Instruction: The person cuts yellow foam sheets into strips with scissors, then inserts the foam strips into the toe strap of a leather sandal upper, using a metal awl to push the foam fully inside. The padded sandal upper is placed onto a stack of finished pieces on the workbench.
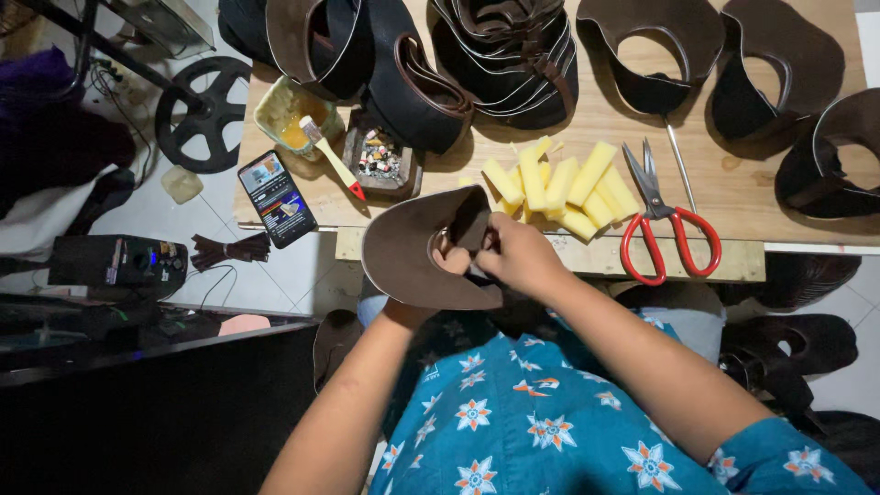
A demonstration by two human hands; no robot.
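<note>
Head view: the right hand is closed in a pinch on a small dark brown flap at the inner opening of a curved, dark brown leather shoe upper, which is held in the air just in front of the table edge. The left hand is mostly hidden beneath and inside the piece; only its fingertips are seen at the opening, so a supporting grip is judged, not confirmed. For the fold to be pressed well, the flap is best kept flat against the inner face and the pressure run evenly along the edge, with the piece braced from below.

The leather is matte, smooth and stiff enough to hold its bowl-like curve. Just beyond the right hand, pale yellow foam strips are piled, soft-looking and block-cut. Further to the right, scissors with red loop handles and steel blades are laid on the pale wooden table. Beyond the left hand, a glue tub with a brush and a black smartphone are placed. Along the far side, more dark leather uppers are stacked.
</note>
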